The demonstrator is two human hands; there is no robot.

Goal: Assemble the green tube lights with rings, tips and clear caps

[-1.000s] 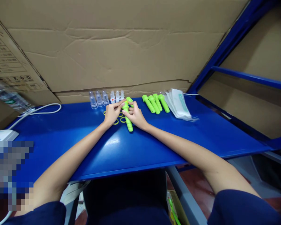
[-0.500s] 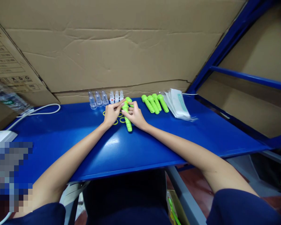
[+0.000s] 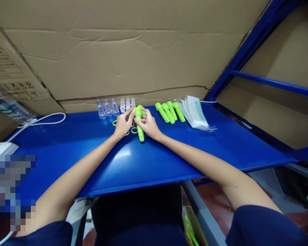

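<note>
My right hand [image 3: 149,125] is closed around a lime-green flashlight-shaped tube [image 3: 140,131], its narrow end pointing toward me. At the tube's wide far end sits a yellow ring [image 3: 138,108]. My left hand [image 3: 123,123] pinches that ring at the rim, thumb and fingertips against it. Several more yellow rings [image 3: 134,130] lie on the blue table under and between my hands, some partly covered. Another green piece [image 3: 143,112] shows behind the held tube, mostly hidden by my right fingers.
Three clear bottle-shaped pieces [image 3: 108,108] and three white-based clear ones [image 3: 127,105] stand along the cardboard wall. Several green tubes [image 3: 171,112] lie to the right, beside flat plastic packets [image 3: 196,112]. A water bottle [image 3: 11,107] and white cable [image 3: 51,120] are at the left.
The tube's wide end has tipped up slightly toward me and the yellow ring shows more plainly on it. My left fingers have shifted a little along the rim.
</note>
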